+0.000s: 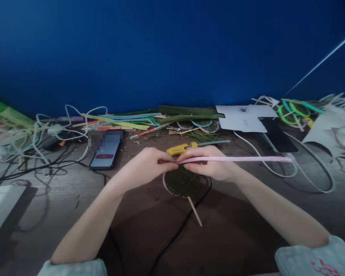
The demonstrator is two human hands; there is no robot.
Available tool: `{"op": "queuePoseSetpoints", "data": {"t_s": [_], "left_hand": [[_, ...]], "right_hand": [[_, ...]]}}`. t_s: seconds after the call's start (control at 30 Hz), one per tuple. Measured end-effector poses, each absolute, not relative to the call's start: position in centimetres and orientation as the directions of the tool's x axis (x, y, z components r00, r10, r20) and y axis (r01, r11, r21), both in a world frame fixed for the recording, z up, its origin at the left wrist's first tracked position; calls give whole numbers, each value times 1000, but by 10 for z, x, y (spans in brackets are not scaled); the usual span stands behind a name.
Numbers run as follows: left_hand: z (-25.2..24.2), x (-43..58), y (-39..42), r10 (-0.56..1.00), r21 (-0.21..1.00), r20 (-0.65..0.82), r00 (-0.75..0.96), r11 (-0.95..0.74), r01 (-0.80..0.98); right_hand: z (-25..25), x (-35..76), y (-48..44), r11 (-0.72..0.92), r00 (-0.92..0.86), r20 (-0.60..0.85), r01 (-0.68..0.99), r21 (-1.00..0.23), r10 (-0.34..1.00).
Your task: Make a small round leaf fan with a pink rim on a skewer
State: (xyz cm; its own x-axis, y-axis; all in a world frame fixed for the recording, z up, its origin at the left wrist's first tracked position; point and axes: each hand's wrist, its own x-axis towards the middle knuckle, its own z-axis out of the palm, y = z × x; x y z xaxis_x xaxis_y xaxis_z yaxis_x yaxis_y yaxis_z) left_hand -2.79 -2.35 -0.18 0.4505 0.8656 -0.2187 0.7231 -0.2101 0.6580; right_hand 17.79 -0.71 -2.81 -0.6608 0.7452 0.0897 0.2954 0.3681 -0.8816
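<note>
A small round fan (181,183) of woven green strips with a pale rim and a thin wooden stick handle is held above the wooden table (247,237). My left hand (149,164) pinches its upper edge together with the end of a long pink strip (241,159). My right hand (211,164) is closed on the same pink strip and the fan's top right edge. The strip runs straight out to the right. A yellow glue gun (181,148) lies just behind my hands.
A phone (106,150) with a lit screen lies at the left among white and black cables. Coloured and green strips (138,120) are piled along the blue wall. A dark phone (277,136), white paper and green rings (293,109) sit at the right.
</note>
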Motion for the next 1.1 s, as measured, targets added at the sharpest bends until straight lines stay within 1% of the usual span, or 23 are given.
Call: {"op": "queuePoseSetpoints", "data": {"t_s": [0.13,0.3,0.37,0.43,0.5,0.53,0.6,0.67,0.73,0.77,0.83,0.97,1.1], "left_hand": [[-2,-27,-24,852,649,-237,467,-219,729],[-2,-27,-22,840,655,-261,475,-208,726],[-2,-30,-20,834,663,-274,478,-196,723],[-1,-35,-17,839,656,-281,466,-186,732],[1,-42,-15,859,647,-266,438,-177,741],[3,-45,-14,874,647,-250,417,-170,744],[6,-51,-12,903,640,-220,368,-151,753],[9,-56,-12,929,619,-188,319,-140,773],[11,-58,-12,947,601,-157,279,-133,788],[12,-59,-13,954,595,-143,265,-131,793],[13,-59,-13,962,586,-118,247,-134,799],[13,-59,-14,967,576,-90,240,-146,804],[15,-62,-16,969,582,-82,233,-143,800]], "right_hand": [[-29,178,-8,344,-676,59,297,-891,735],[-29,176,-7,333,-690,89,228,-915,718],[-32,178,-3,246,-685,58,180,-952,726],[-38,183,4,143,-666,-9,173,-975,746],[-45,189,12,131,-596,-55,264,-955,801],[-48,192,16,147,-530,-66,349,-925,846],[-54,197,21,140,-383,-112,571,-809,917],[-57,200,21,118,-305,-176,744,-658,936],[-61,198,19,126,-292,-221,822,-556,931],[-63,197,17,136,-300,-229,831,-539,926],[-70,193,14,152,-315,-210,817,-556,925],[-87,189,13,139,-289,-137,758,-637,947],[-93,189,15,85,-291,-173,698,-711,941]]}}
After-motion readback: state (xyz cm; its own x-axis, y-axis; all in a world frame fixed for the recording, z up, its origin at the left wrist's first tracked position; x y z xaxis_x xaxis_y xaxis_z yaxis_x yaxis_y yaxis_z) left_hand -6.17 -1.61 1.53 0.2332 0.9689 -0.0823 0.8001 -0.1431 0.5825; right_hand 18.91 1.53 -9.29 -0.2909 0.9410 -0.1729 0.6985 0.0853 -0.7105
